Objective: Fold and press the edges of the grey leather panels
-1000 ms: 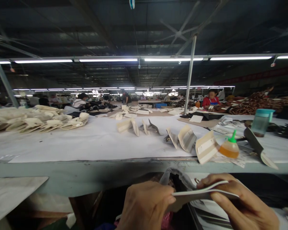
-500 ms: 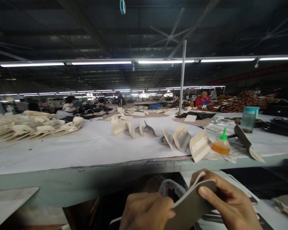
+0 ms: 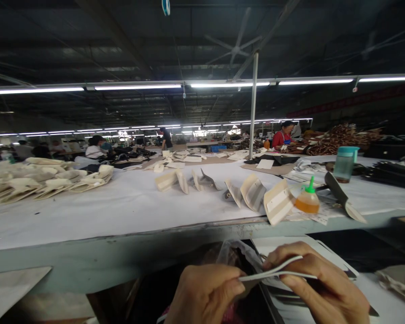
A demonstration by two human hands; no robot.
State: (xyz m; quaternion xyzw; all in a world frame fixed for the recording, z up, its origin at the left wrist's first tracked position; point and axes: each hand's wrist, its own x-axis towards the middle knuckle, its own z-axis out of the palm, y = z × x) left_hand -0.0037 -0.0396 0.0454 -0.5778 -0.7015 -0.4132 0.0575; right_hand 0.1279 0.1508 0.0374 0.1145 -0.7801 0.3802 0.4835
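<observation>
The left hand (image 3: pixel 205 288) and right hand (image 3: pixel 320 281) each have their grip clamped on a pale-edged, two-layered panel (image 3: pixel 255 276), in front of the tabletop (image 3: pixel 121 202). The tabletop carries curved cream flaps (image 3: pixel 278 203), a green-nozzled squeeze bottle (image 3: pixel 307 204), then a teal-lidded jug (image 3: pixel 343 167). Farther back, a red banner's (image 3: pixel 351 102) writing is illegibly dim.

The head camera faces forward and slightly down across the nearby table (image 3: pixel 104 211).
</observation>
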